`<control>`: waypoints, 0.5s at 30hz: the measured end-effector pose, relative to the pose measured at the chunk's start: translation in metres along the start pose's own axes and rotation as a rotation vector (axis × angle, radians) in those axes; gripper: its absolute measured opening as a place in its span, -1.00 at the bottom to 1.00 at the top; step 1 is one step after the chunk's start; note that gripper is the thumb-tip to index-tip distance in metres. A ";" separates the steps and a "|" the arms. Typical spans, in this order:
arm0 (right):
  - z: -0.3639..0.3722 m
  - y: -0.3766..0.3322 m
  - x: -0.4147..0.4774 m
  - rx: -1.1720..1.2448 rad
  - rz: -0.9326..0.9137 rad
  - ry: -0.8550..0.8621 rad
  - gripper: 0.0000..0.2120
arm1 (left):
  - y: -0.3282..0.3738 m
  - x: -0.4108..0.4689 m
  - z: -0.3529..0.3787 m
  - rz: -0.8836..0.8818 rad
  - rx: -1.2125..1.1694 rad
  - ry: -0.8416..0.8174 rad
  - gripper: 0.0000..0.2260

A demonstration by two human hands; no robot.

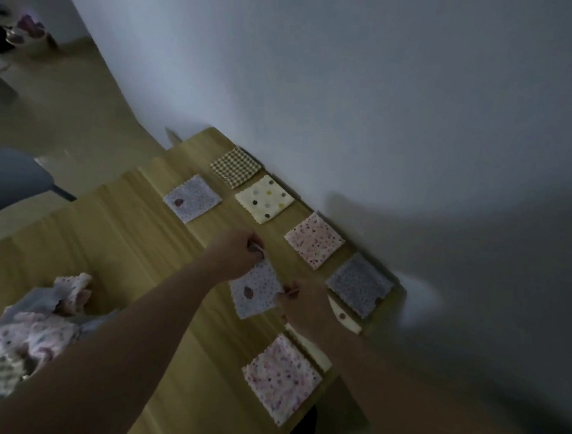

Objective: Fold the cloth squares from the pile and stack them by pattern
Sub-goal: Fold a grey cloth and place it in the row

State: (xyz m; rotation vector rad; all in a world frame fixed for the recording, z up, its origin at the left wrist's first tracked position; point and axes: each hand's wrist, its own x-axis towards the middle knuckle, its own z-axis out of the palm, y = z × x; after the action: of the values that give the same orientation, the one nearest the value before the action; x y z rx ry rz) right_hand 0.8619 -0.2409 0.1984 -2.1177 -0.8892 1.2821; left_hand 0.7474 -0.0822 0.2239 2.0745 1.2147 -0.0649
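We see a small cloth square (pixel 254 291) lying on the wooden surface (pixel 122 238), right between the two hands. Its far corner is in the grip of the left hand (pixel 237 252). Its right corner is in the grip of the right hand (pixel 305 304). Both grips are tight little pinches on the cloth, with the fingers curled in.

The cloth square is thin and soft. It is pale purple with tiny dots and one dark blob near the middle. It is turned like a diamond, and its edges look zigzag. The surface is smooth light wood with long stripes. The picture is dim and a bit blurry.

Both arms are bare and reach forward. The left arm comes in long and straight from the lower left. The right arm comes in from the lower right.

At the near left lies a messy pile (pixel 29 333) of crumpled cloths. Folded squares sit in a row by the grey wall (pixel 388 122): a brown checked square (pixel 235 167), a cream square (pixel 264 198) with big dots, a pink spotty square (pixel 314 239) and a grey-blue square (pixel 359 284). A purple square (pixel 192 198) lies further left. A pink flowery square (pixel 282 377) lies near us, below the right arm.
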 end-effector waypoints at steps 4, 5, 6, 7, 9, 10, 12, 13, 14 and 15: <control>0.003 0.007 0.033 0.113 0.126 0.001 -0.93 | -0.011 0.037 0.012 -0.051 0.032 -0.077 -0.84; 0.004 0.009 0.041 0.111 0.149 0.012 -0.93 | -0.014 0.048 0.018 -0.068 0.021 -0.099 -0.84; 0.006 0.013 0.055 0.106 0.180 0.020 -0.92 | -0.019 0.061 0.026 -0.098 0.004 -0.133 -0.84; 0.007 0.015 0.063 0.090 0.201 0.026 -0.92 | -0.023 0.071 0.034 -0.119 -0.009 -0.154 -0.85; 0.008 0.021 0.077 0.060 0.233 0.033 -0.91 | -0.028 0.087 0.049 -0.134 -0.050 -0.171 -0.84; 0.011 0.024 0.088 0.035 0.248 0.043 -0.89 | -0.031 0.097 0.057 -0.147 -0.074 -0.170 -0.84; 0.009 0.024 0.097 -0.033 0.252 0.087 -0.91 | -0.037 0.108 0.068 -0.155 -0.101 -0.148 -0.82; 0.009 0.027 0.103 -0.063 0.259 0.115 -0.93 | -0.040 0.114 0.075 -0.159 -0.130 -0.144 -0.80; 0.008 0.029 0.107 -0.085 0.262 0.143 -0.94 | -0.042 0.117 0.079 -0.176 -0.179 -0.141 -0.78; 0.007 0.029 0.110 -0.106 0.254 0.174 -0.91 | -0.044 0.119 0.083 -0.188 -0.243 -0.134 -0.74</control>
State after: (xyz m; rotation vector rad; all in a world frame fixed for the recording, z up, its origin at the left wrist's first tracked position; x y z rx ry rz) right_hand 0.9011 -0.1770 0.1122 -2.4457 -0.6440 1.1679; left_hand 0.8045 -0.0313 0.0926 1.7168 1.2648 -0.1344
